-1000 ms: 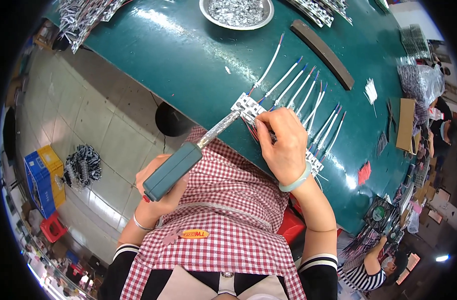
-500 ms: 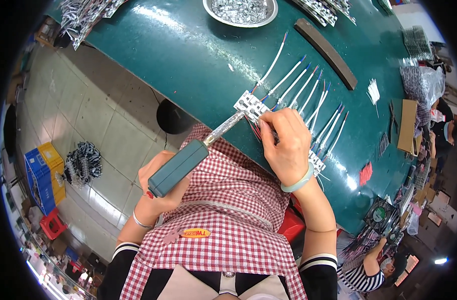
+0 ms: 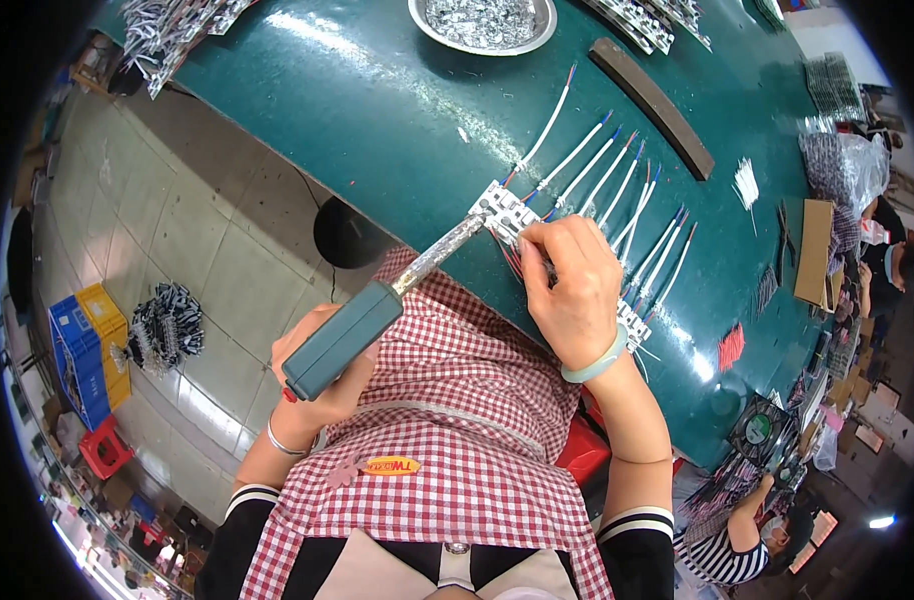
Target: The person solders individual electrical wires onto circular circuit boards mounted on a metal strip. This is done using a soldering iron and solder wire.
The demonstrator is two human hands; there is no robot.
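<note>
Gripping is done by the left hand (image 3: 337,398), whose fingers are wrapped around a boxy dark green tool handle (image 3: 345,338) with a red button at its rear end. A tapered silvery metal shaft (image 3: 432,262) is fixed to its front and pointed up and to the right, its tip brought to the near edge of a white strip of circuit boards with dark components (image 3: 505,208) — whether contact is made cannot be told.

The strip is laid on a glossy green tabletop (image 3: 377,130), close to the table's edge, and is partly covered by the right hand (image 3: 577,285). There, thumb and forefinger are brought narrowly together at the boards; what is pinched between them, if anything, is hidden. A pale green bangle (image 3: 596,361) is worn on that wrist.

Thin white wires with red and blue ends (image 3: 550,122) are fanned out from the far side of the strip. Beyond them a curved brown bar (image 3: 652,108) is set down, and a round silver metal bowl (image 3: 482,49) filled with small shiny pieces is placed farther back — near the top edge of the view.
</note>
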